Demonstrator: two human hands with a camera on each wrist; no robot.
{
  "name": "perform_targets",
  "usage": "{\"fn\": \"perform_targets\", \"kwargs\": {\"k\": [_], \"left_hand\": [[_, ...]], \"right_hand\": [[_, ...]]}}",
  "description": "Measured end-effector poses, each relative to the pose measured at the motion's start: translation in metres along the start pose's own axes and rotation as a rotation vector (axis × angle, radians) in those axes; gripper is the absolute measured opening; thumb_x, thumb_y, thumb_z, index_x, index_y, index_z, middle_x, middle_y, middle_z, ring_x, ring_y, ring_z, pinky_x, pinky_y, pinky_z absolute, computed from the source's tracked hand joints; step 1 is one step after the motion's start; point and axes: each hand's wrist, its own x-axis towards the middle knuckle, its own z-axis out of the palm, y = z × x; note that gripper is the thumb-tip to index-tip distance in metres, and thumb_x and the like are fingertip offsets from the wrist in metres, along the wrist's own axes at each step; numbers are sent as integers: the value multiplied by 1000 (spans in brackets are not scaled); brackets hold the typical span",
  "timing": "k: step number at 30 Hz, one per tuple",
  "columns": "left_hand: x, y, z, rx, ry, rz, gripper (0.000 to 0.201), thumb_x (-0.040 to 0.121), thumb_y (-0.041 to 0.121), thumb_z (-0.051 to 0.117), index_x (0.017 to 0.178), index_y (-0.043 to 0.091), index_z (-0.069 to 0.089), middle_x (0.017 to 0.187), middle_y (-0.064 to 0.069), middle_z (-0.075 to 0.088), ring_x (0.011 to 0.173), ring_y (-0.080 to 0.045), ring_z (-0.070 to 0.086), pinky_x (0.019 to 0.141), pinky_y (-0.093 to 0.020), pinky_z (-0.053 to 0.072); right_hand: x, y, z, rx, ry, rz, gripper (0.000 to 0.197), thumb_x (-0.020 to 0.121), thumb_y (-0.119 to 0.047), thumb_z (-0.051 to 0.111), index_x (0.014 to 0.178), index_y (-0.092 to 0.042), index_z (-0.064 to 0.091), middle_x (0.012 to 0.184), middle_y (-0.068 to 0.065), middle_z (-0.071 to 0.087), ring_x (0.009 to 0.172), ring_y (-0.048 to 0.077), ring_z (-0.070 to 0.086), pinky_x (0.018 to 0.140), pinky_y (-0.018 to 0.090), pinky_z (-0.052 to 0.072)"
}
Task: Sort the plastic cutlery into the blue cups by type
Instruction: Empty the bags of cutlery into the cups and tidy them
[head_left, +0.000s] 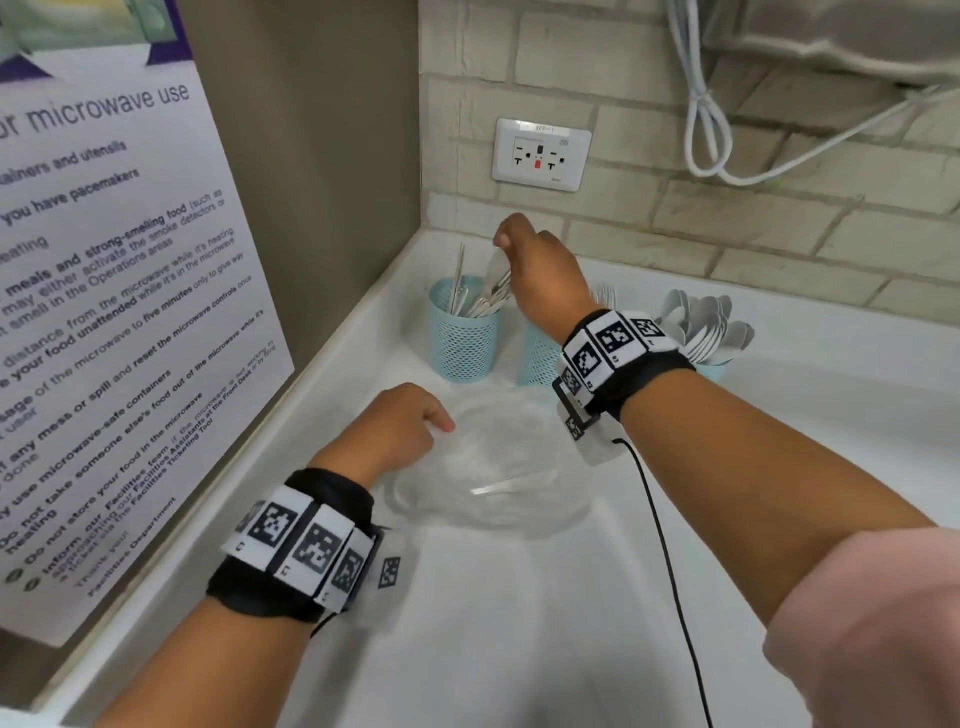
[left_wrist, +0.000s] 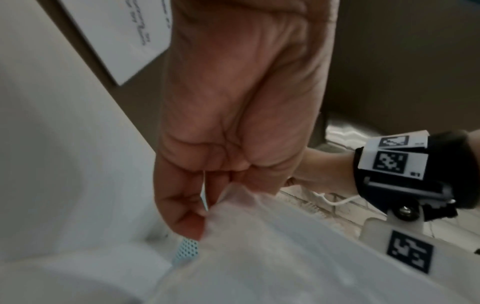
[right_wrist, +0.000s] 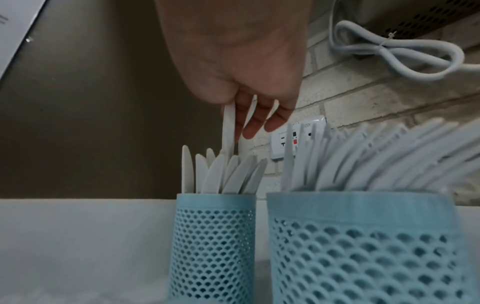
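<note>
The right hand (head_left: 540, 270) hangs over the left cup (right_wrist: 213, 242), fingers curled down around a white knife (right_wrist: 229, 127) held upright, handle end low, so it can slide in among the knives (right_wrist: 223, 174) already standing there. The grip is high on the piece, which I judge keeps the fingers (right_wrist: 252, 125) out of the crowded rim. The left hand (head_left: 395, 431) sits nearer the body, fingers curled and pinching the edge of a clear plastic bag (head_left: 488, 467) lying on the white counter (head_left: 519, 623); this likely keeps the mouth open and stops the bag sliding. One clear piece (head_left: 511, 486) remains in the bag (its type is hard to tell).

Beyond the knife cup stands the middle cup (right_wrist: 363, 246), packed with forks (right_wrist: 376, 160), and furthest right a third cup (head_left: 714, 370), mostly hidden by the right wrist, holding spoons (head_left: 706, 327). The three cups stand in a row near the brick wall (head_left: 779, 234), each with one type, so the sorting looks close to done
</note>
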Motion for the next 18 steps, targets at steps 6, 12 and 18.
{"fn": "perform_targets", "kwargs": {"k": [6,12,18], "left_hand": [[-8,-4,1,-56,23,38,55,81,-15,46,115,24,65,132,1,54,124,-15,49,90,-13,34],[-23,-10,11,13,17,183,63,77,-13,57,128,23,54,136,7,48,123,-8,45,92,-6,27],[-31,-13,17,107,27,209,70,78,-3,65,136,28,41,131,9,34,106,-12,51,84,-13,37]], "right_hand": [[4,1,16,-246,-339,19,31,96,-15,34,117,-24,56,108,7,60,118,26,37,95,41,25],[-18,-12,0,-118,-35,-68,28,86,-9,43,99,-15,67,112,3,64,116,29,42,85,34,28],[-84,-31,-31,165,-601,171,17,81,-7,55,78,-10,72,86,9,71,82,20,63,69,26,49]]}}
